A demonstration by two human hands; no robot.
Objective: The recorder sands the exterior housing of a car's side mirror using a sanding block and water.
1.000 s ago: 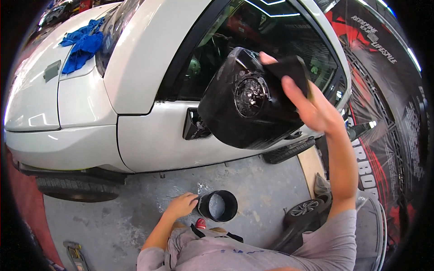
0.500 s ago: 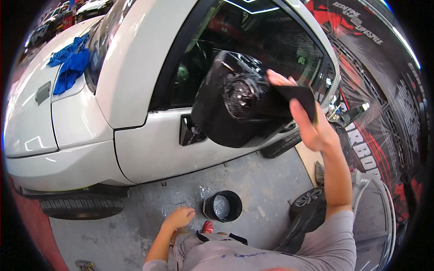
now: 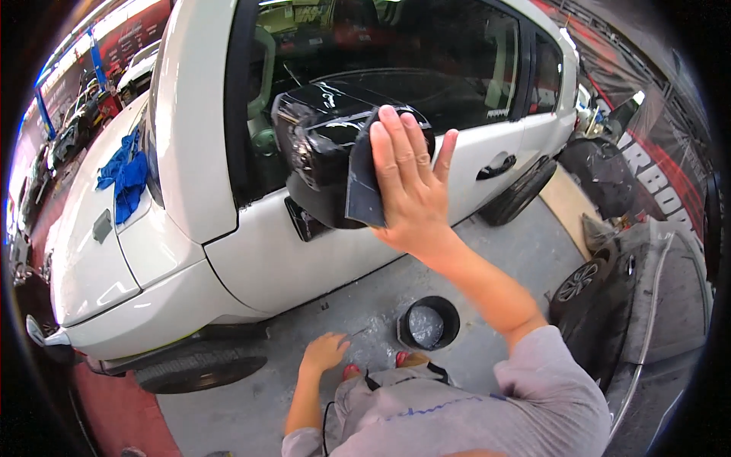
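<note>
My right hand lies over a dark, flexible sheet, holding it against the wet, glossy black side-mirror housing of a white car. Its fingers are stretched upward across the sheet; the thumb is hidden. My left hand hangs low with loosely bent fingers and nothing visible in it. To its right, a black bucket of cloudy water stands on the wet grey floor.
Blue cloths and a small grey block lie on the white hood. At right are a dark car, a pale board and a printed banner. More vehicles stand at far left.
My right hand and sheet have moved left across the housing, turning from a side grip to fingers laid upward over it. The view has shifted; the bucket now appears farther right and higher.
</note>
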